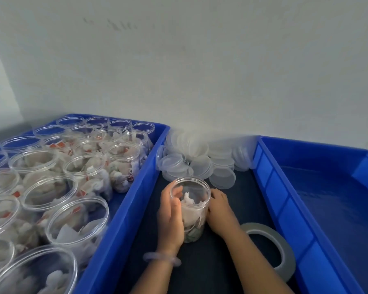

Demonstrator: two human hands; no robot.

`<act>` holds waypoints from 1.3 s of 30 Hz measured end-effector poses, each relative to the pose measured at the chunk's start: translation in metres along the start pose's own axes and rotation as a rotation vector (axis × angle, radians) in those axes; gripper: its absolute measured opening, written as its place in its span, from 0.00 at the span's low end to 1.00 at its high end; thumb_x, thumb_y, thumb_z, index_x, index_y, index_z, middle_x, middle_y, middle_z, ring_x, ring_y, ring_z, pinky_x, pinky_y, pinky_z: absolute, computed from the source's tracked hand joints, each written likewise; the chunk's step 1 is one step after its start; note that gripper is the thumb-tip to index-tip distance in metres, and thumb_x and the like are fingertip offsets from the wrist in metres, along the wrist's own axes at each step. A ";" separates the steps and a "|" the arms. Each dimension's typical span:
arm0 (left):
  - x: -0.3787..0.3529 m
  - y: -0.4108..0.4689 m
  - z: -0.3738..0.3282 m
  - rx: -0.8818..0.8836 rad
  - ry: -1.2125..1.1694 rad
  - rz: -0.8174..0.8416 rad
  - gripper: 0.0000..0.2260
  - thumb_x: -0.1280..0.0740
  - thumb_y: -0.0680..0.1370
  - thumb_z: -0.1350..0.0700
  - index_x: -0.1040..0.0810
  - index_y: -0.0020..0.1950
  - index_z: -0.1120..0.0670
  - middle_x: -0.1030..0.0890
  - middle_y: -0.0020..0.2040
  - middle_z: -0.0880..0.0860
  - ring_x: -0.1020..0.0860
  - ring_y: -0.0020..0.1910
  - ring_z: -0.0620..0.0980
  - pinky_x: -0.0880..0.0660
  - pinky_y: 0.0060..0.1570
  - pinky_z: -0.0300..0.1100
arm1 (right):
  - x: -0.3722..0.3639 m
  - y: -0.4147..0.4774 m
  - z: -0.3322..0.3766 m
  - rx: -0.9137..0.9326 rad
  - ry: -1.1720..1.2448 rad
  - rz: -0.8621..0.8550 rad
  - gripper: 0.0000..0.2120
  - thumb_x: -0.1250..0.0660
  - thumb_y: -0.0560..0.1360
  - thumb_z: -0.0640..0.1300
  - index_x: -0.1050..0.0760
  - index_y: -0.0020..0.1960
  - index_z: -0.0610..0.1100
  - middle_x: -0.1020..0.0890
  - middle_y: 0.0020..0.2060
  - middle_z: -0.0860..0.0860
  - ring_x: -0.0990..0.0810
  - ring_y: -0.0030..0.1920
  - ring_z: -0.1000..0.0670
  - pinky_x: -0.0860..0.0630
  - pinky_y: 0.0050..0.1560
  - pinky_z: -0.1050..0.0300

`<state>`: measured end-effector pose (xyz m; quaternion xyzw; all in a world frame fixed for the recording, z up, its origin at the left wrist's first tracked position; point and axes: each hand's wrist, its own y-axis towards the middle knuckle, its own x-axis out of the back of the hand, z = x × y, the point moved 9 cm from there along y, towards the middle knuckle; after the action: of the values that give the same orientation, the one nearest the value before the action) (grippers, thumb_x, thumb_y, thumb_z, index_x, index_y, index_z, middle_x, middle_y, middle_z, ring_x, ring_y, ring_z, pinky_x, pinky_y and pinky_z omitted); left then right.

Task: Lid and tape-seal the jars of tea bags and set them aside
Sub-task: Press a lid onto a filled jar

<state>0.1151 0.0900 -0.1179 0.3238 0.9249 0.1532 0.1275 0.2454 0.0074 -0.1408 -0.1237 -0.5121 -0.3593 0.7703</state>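
Many open jars of tea bags [51, 187] stand lidless in the blue bin [132, 198] on your left. On the dark mat [200, 270] in the middle, one clear jar [192, 209] stands upright, part full and without a lid. Your left hand [170, 219], a bracelet [162, 258] at its wrist, curls round the jar's left side. Your right hand [219, 213] curls round its right side. A heap of clear lids [200, 160] lies just behind. A roll of tape [285, 251] lies flat beside your right forearm. Farthest right sits a second blue bin [338, 209].
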 end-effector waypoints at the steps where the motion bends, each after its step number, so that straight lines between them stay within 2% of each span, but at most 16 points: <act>1: 0.000 0.000 0.000 0.004 0.004 0.006 0.27 0.49 0.71 0.35 0.31 0.64 0.48 0.23 0.59 0.47 0.24 0.57 0.35 0.31 0.52 0.26 | 0.005 -0.003 0.002 0.010 0.111 -0.048 0.14 0.40 0.80 0.44 0.27 0.64 0.44 0.32 0.69 0.50 0.39 0.71 0.50 0.34 0.67 0.54; 2: 0.001 -0.001 0.001 0.009 0.007 0.010 0.28 0.49 0.71 0.35 0.31 0.64 0.48 0.23 0.59 0.46 0.24 0.57 0.35 0.31 0.52 0.26 | 0.016 -0.008 0.001 -0.014 0.266 -0.131 0.10 0.39 0.80 0.43 0.25 0.59 0.43 0.28 0.65 0.51 0.33 0.68 0.50 0.32 0.65 0.57; 4: 0.001 -0.002 0.004 0.024 -0.005 0.014 0.27 0.49 0.71 0.35 0.31 0.64 0.46 0.23 0.59 0.45 0.24 0.56 0.34 0.31 0.52 0.25 | 0.045 -0.026 -0.010 -0.144 0.598 -0.386 0.04 0.39 0.80 0.45 0.26 0.49 0.47 0.20 0.50 0.57 0.22 0.54 0.53 0.26 0.50 0.69; 5: 0.000 -0.003 0.004 0.025 -0.005 0.016 0.26 0.49 0.71 0.35 0.31 0.63 0.45 0.23 0.58 0.45 0.24 0.56 0.33 0.31 0.51 0.24 | 0.058 -0.035 -0.015 -0.193 0.729 -0.505 0.05 0.40 0.80 0.47 0.27 0.48 0.49 0.18 0.43 0.56 0.19 0.47 0.55 0.25 0.44 0.70; 8: -0.007 -0.005 0.002 0.030 0.004 0.040 0.21 0.48 0.73 0.38 0.30 0.61 0.44 0.23 0.57 0.45 0.24 0.54 0.32 0.31 0.49 0.24 | 0.085 -0.049 -0.019 -0.251 1.116 -0.676 0.10 0.45 0.82 0.50 0.28 0.52 0.48 0.15 0.40 0.53 0.15 0.39 0.53 0.19 0.35 0.60; 12: -0.013 -0.007 0.003 0.049 -0.002 0.080 0.16 0.47 0.75 0.43 0.29 0.60 0.43 0.23 0.58 0.47 0.24 0.54 0.33 0.31 0.48 0.24 | 0.104 -0.060 -0.036 -0.442 1.350 -0.778 0.11 0.42 0.81 0.51 0.24 0.50 0.46 0.18 0.29 0.53 0.19 0.28 0.53 0.26 0.23 0.61; 17: -0.023 -0.011 0.003 0.027 0.028 0.190 0.27 0.43 0.69 0.39 0.33 0.67 0.44 0.24 0.60 0.45 0.24 0.57 0.36 0.28 0.54 0.30 | 0.080 -0.045 -0.021 -0.525 1.238 -0.432 0.10 0.34 0.78 0.50 0.22 0.46 0.43 0.26 0.25 0.54 0.29 0.24 0.56 0.32 0.24 0.63; 19: -0.028 -0.014 0.003 0.018 0.063 0.253 0.34 0.37 0.66 0.40 0.37 0.71 0.45 0.25 0.62 0.44 0.26 0.61 0.38 0.27 0.58 0.35 | 0.074 -0.041 -0.015 -0.527 1.173 -0.407 0.08 0.33 0.77 0.49 0.22 0.45 0.45 0.26 0.27 0.54 0.28 0.28 0.56 0.30 0.29 0.61; 21: -0.030 -0.015 0.004 0.027 0.060 0.269 0.39 0.31 0.63 0.42 0.39 0.73 0.43 0.25 0.62 0.39 0.26 0.62 0.38 0.27 0.57 0.34 | 0.072 -0.036 -0.008 -0.512 1.083 -0.384 0.06 0.34 0.77 0.48 0.21 0.45 0.46 0.21 0.31 0.55 0.23 0.35 0.55 0.28 0.36 0.60; 24: -0.028 -0.015 0.002 0.034 0.048 0.257 0.38 0.29 0.61 0.44 0.38 0.69 0.38 0.26 0.61 0.34 0.27 0.62 0.35 0.29 0.58 0.33 | 0.073 -0.031 0.003 -0.464 0.942 -0.384 0.06 0.36 0.78 0.48 0.23 0.51 0.48 0.20 0.42 0.55 0.22 0.43 0.56 0.28 0.40 0.62; 26: -0.027 -0.016 -0.001 0.021 0.042 0.255 0.38 0.29 0.62 0.44 0.38 0.70 0.40 0.27 0.64 0.37 0.28 0.64 0.37 0.29 0.61 0.36 | 0.075 -0.029 0.011 -0.413 0.839 -0.382 0.04 0.38 0.79 0.48 0.26 0.51 0.50 0.22 0.43 0.57 0.24 0.43 0.58 0.31 0.37 0.65; 29: -0.028 -0.017 -0.003 0.015 0.032 0.273 0.37 0.29 0.63 0.44 0.37 0.70 0.41 0.26 0.63 0.36 0.28 0.65 0.37 0.29 0.60 0.33 | 0.078 -0.025 0.021 -0.338 0.730 -0.374 0.04 0.39 0.80 0.44 0.26 0.49 0.50 0.23 0.43 0.58 0.25 0.40 0.60 0.30 0.32 0.72; 33: -0.029 -0.017 -0.004 0.001 0.020 0.281 0.36 0.28 0.64 0.45 0.36 0.71 0.45 0.25 0.64 0.40 0.26 0.65 0.43 0.27 0.62 0.41 | 0.084 -0.021 0.040 -0.212 0.576 -0.343 0.12 0.42 0.80 0.39 0.21 0.54 0.49 0.24 0.42 0.63 0.26 0.42 0.65 0.34 0.37 0.82; 35: -0.029 -0.016 -0.003 0.003 0.021 0.281 0.35 0.28 0.65 0.46 0.36 0.70 0.44 0.24 0.63 0.41 0.25 0.64 0.43 0.27 0.61 0.41 | 0.082 -0.023 0.045 -0.173 0.549 -0.285 0.14 0.42 0.79 0.39 0.21 0.57 0.49 0.22 0.46 0.62 0.24 0.46 0.63 0.30 0.43 0.78; 37: -0.028 -0.015 -0.003 -0.006 0.032 0.274 0.33 0.28 0.66 0.47 0.35 0.69 0.43 0.24 0.62 0.42 0.25 0.63 0.43 0.26 0.59 0.39 | 0.077 -0.026 0.050 -0.109 0.558 -0.184 0.15 0.36 0.76 0.45 0.24 0.62 0.50 0.22 0.57 0.59 0.24 0.57 0.60 0.27 0.55 0.68; 39: -0.028 -0.014 -0.003 -0.031 0.052 0.262 0.30 0.28 0.68 0.48 0.33 0.68 0.44 0.24 0.60 0.38 0.25 0.61 0.40 0.26 0.55 0.33 | 0.075 -0.031 0.056 -0.011 0.447 -0.083 0.28 0.29 0.71 0.56 0.28 0.68 0.50 0.27 0.63 0.60 0.30 0.63 0.60 0.32 0.62 0.63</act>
<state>0.1273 0.0612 -0.1165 0.4359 0.8751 0.1913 0.0875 0.2014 -0.0147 -0.0558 -0.0243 -0.3314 -0.4120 0.8484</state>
